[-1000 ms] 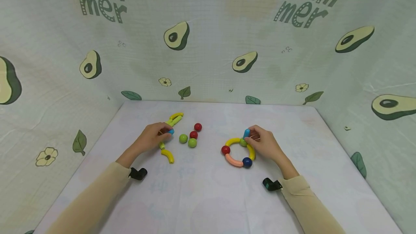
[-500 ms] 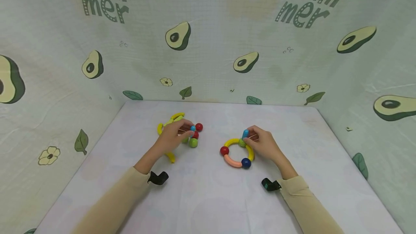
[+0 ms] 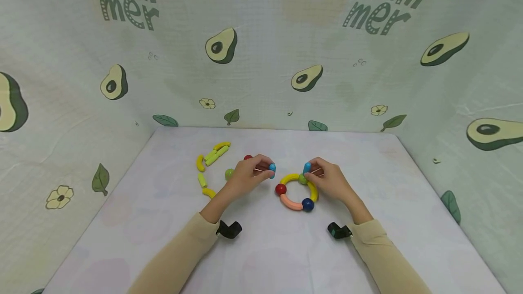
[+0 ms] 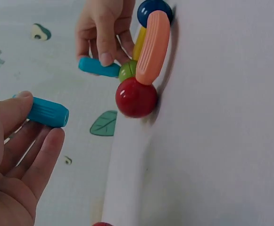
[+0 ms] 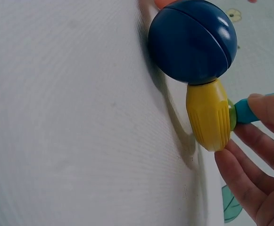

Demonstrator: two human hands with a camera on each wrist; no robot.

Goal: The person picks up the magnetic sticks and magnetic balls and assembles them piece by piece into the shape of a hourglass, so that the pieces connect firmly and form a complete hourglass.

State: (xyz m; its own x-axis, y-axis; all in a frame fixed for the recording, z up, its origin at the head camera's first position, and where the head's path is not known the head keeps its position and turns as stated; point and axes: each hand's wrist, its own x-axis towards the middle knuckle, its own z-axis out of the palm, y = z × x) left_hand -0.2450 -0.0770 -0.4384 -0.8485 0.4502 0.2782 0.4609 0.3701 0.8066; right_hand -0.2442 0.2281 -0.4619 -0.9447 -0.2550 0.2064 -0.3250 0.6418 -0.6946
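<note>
My left hand (image 3: 245, 177) pinches a short blue rod (image 4: 48, 113) between thumb and fingers, held above the table left of a ring of toy pieces. My right hand (image 3: 332, 179) pinches a second blue rod (image 4: 98, 67), which stands up from the green ball (image 3: 303, 179) at the ring's far side. Two yellow curved pieces (image 3: 290, 178) flank that ball. A red ball (image 4: 137, 97), a salmon curved piece (image 4: 153, 47) and a dark blue ball (image 5: 193, 41) complete the ring's outline, which lies flat.
Left on the white table (image 3: 269, 257) lie yellow curved pieces (image 3: 200, 163) and light green rods (image 3: 202, 180). Behind my left hand, a green ball (image 3: 229, 174) and a red ball (image 3: 248, 157) show partly. A printed cloth (image 3: 261, 49) rises behind and beside the table.
My left hand has carried its blue rod rightward from the loose pieces, past the loose balls, to near the ring. My right hand stays at the ring with its rod.
</note>
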